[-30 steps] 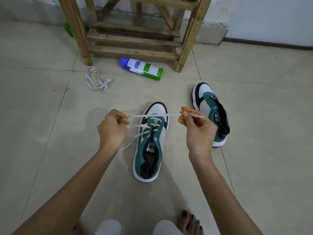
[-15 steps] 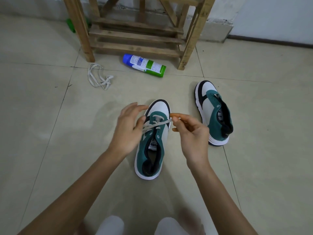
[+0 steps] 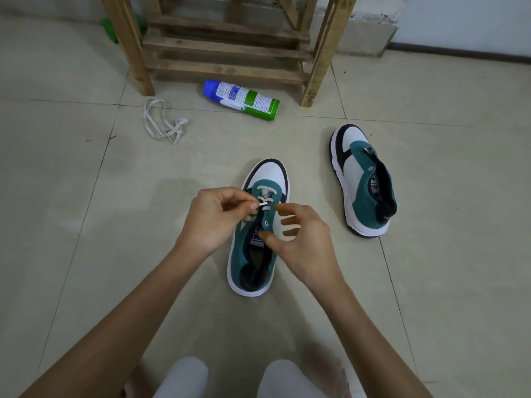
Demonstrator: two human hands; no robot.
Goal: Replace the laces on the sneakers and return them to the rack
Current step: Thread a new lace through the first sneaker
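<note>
A green and white sneaker (image 3: 253, 254) lies on the floor in front of me, toe pointing away, with a white lace (image 3: 265, 201) threaded through its front eyelets. My left hand (image 3: 214, 218) pinches the lace tip at the shoe's left side. My right hand (image 3: 301, 239) rests on the shoe's right flank, thumb on the tongue, fingers spread. The second sneaker (image 3: 363, 182) lies to the right without a lace. A loose white lace (image 3: 162, 122) sits on the floor at the left. The wooden rack (image 3: 227, 50) stands beyond.
A blue, white and green spray can (image 3: 242, 99) lies on its side in front of the rack. A green object (image 3: 107, 27) shows behind the rack's left leg. My knees in white fabric (image 3: 184, 377) are at the bottom edge. Tiled floor surrounds everything.
A second ago both hands held the lace stretched taut above the shoe. They have come down to the eyelets; the left now pinches the lace tip, the right has let go and rests on the shoe.
</note>
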